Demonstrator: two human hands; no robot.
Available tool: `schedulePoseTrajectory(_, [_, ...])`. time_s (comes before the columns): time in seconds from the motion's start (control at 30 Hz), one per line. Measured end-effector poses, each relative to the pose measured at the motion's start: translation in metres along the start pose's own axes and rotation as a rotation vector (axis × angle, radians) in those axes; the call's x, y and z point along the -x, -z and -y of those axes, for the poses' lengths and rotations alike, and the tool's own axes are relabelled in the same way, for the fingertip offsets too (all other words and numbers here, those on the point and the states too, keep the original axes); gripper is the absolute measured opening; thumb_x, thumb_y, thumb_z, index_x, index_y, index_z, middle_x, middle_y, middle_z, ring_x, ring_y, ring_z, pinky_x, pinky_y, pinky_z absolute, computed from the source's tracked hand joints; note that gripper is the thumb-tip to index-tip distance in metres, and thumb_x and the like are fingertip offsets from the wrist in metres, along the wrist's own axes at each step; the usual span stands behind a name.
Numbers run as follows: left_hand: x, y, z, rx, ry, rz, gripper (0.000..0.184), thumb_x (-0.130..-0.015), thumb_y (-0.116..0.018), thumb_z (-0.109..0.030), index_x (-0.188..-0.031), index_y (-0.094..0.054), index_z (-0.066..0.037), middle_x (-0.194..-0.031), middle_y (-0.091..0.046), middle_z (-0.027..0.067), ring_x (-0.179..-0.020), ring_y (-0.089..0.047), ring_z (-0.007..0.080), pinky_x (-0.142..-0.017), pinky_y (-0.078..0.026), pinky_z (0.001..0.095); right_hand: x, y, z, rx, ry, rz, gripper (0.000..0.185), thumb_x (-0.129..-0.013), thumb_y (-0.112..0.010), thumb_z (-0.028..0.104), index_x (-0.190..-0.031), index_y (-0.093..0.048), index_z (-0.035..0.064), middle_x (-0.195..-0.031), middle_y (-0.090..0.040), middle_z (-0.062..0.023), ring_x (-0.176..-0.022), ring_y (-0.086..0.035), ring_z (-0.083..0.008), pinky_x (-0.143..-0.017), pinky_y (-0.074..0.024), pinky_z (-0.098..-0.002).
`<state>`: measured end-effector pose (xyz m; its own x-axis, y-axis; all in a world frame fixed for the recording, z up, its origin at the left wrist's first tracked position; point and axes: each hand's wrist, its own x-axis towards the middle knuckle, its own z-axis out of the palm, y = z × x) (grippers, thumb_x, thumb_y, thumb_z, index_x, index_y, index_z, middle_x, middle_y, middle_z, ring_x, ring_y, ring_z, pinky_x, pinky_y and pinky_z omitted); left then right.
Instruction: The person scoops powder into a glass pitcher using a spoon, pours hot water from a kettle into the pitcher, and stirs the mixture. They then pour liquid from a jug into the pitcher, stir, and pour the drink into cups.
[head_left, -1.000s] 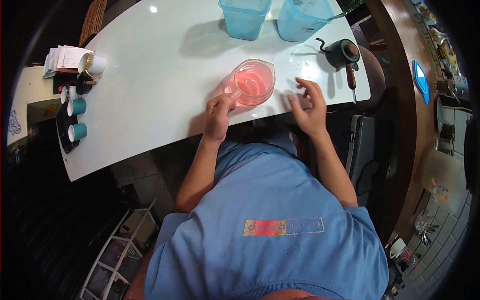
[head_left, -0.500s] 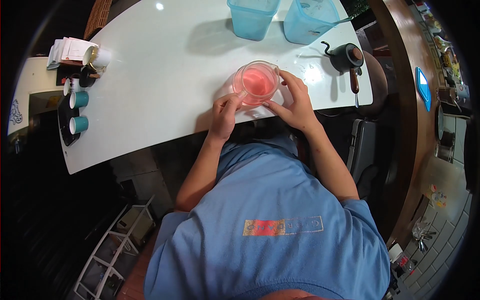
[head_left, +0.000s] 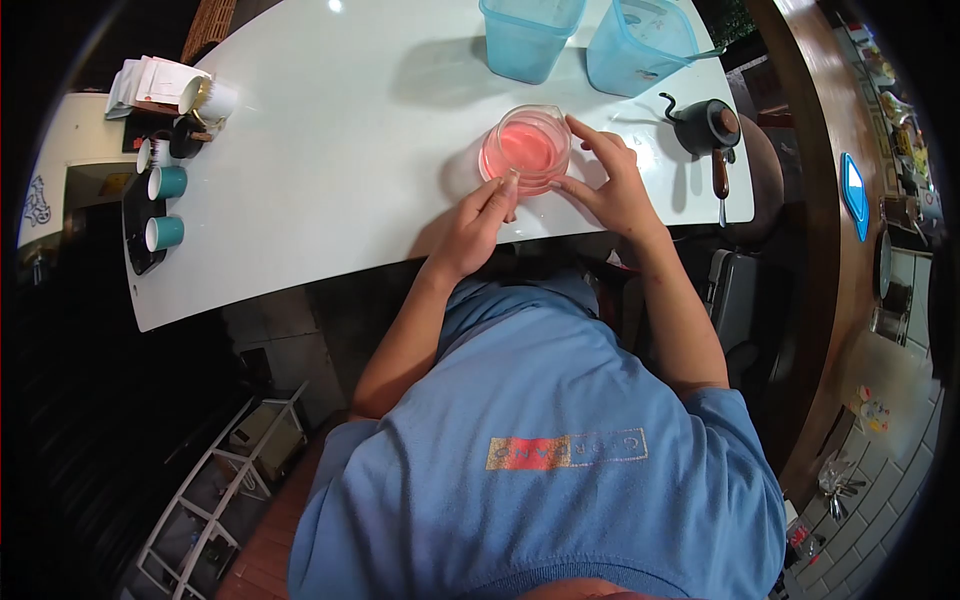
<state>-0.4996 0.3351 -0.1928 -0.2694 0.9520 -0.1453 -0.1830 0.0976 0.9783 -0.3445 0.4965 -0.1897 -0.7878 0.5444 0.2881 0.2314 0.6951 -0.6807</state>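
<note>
A clear glass jug (head_left: 524, 160) with pink liquid in it is at the near edge of the white table (head_left: 320, 150). At the jug's near side, my left hand (head_left: 478, 222) is closed, thumb and fingers pinching what appears to be its handle. My right hand (head_left: 617, 185) cups the other side, with the thumb low on the glass and the index finger up by the rim. Its remaining fingers are partly hidden. Whether the jug's base rests on the table or is slightly lifted, I cannot tell.
Two blue plastic containers (head_left: 530, 45) stand at the far side, one with a utensil handle sticking out. A black gooseneck kettle (head_left: 706, 127) is on the right. Teal cups (head_left: 165, 233), a white mug (head_left: 212, 101) and papers (head_left: 160, 84) sit at the left end.
The view has shifted, so the table things appear further right. Both hands and the jug have moved slightly away from my body, towards the blue containers. The hands' hold looks much the same.
</note>
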Motion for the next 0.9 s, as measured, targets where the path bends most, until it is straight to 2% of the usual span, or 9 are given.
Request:
schedulePoseTrajectory(0.17, [0.003,-0.007,-0.004,-0.064,-0.01,0.067,0.037,-0.102,-0.039,-0.035,-0.096,-0.055,-0.003,-0.087,-0.056,0.0028,-0.081,-0.054,0.0112,-0.078,-0.044,0.0256,-0.014,0.005,-0.012,-0.001,-0.044,0.001,0.069,-0.071,-0.079,0.023,-0.133,-0.05,0.0117,-0.123,-0.062,-0.0003,-0.105,-0.055,-0.0224,-0.095,-0.0349,-0.0394])
schedulePoseTrajectory(0.23, [0.005,-0.01,-0.009,-0.145,0.014,-0.048,0.035,-0.102,-0.041,-0.033,-0.105,-0.057,-0.002,-0.097,-0.061,0.0043,-0.083,-0.059,0.0126,-0.08,-0.047,0.0271,-0.018,0.003,-0.018,0.006,-0.034,-0.045,0.062,-0.074,-0.076,0.021,-0.131,-0.052,0.0119,-0.117,-0.065,0.0002,-0.103,-0.056,-0.0217,-0.095,-0.0353,-0.0395])
schedulePoseTrajectory(0.33, [0.004,0.002,0.003,-0.068,-0.063,-0.168,0.034,-0.101,-0.044,-0.033,-0.106,-0.058,-0.002,-0.097,-0.062,0.0042,-0.079,-0.058,0.0108,-0.074,-0.046,0.0253,-0.024,0.0,-0.021,0.005,-0.117,-0.161,0.043,-0.079,-0.07,0.015,-0.12,-0.059,0.0079,-0.107,-0.068,-0.0039,-0.093,-0.06,-0.0238,-0.087,-0.0427,-0.0364])
schedulePoseTrajectory(0.43, [0.007,0.023,0.003,-0.114,-0.067,-0.234,0.033,-0.1,-0.045,-0.032,-0.101,-0.06,-0.003,-0.093,-0.063,0.0031,-0.078,-0.057,0.0088,-0.07,-0.044,0.023,-0.015,-0.006,-0.001,-0.15,-0.128,-0.192,0.04,-0.08,-0.07,0.015,-0.117,-0.06,0.004,-0.103,-0.068,-0.009,-0.092,-0.061,-0.025,-0.086,-0.0443,-0.0355])
schedulePoseTrajectory(0.47, [0.008,0.026,0.0,-0.101,-0.085,-0.273,0.033,-0.1,-0.045,-0.031,-0.095,-0.062,-0.004,-0.088,-0.063,0.0028,-0.075,-0.055,0.008,-0.066,-0.041,0.022,-0.012,-0.009,0.01,-0.198,-0.054,-0.188,0.054,-0.075,-0.075,0.021,-0.121,-0.056,0.0015,-0.109,-0.064,-0.015,-0.096,-0.06,-0.0272,-0.088,-0.0439,-0.0373])
schedulePoseTrajectory(0.5, [0.009,0.03,-0.003,-0.1,-0.085,-0.275,0.033,-0.1,-0.045,-0.031,-0.095,-0.062,-0.004,-0.088,-0.063,0.0028,-0.075,-0.055,0.008,-0.066,-0.041,0.022,-0.01,-0.011,0.022,-0.199,-0.053,-0.186,0.054,-0.075,-0.075,0.021,-0.121,-0.056,0.0015,-0.109,-0.064,-0.015,-0.096,-0.06,-0.0272,-0.088,-0.0439,-0.0373])
schedulePoseTrajectory(0.6, [0.01,0.036,-0.008,-0.054,-0.071,-0.361,0.033,-0.1,-0.048,-0.03,-0.091,-0.061,0.0,-0.082,-0.06,0.004,-0.075,-0.052,0.009,-0.069,-0.044,0.0239,-0.004,-0.019,0.031,0.07,0.022,-0.166,0.088,-0.061,-0.084,0.032,-0.133,-0.044,0.0019,-0.121,-0.053,-0.0181,-0.101,-0.057,-0.0303,-0.09,-0.0423,-0.0422])
schedulePoseTrajectory(0.83, [0.016,0.038,-0.008,-0.026,-0.041,-0.384,0.035,-0.099,-0.048,-0.032,-0.089,-0.06,0.0,-0.08,-0.059,0.004,-0.073,-0.051,0.0094,-0.069,-0.044,0.0239,-0.008,0.004,0.02,-0.064,-0.091,-0.074,0.083,-0.064,-0.083,0.029,-0.132,-0.045,0.0017,-0.122,-0.056,-0.0166,-0.101,-0.059,-0.028,-0.089,-0.0445,-0.0403])
schedulePoseTrajectory(0.9, [0.019,0.039,-0.007,-0.04,-0.037,-0.377,0.035,-0.099,-0.048,-0.031,-0.088,-0.06,-0.001,-0.08,-0.059,0.0039,-0.073,-0.051,0.0093,-0.069,-0.043,0.024,-0.007,0.011,0.012,-0.08,-0.124,-0.051,0.079,-0.067,-0.081,0.017,-0.136,-0.044,0.0061,-0.12,-0.058,-0.0126,-0.1,-0.056,-0.022,-0.09,-0.0458,-0.0361])
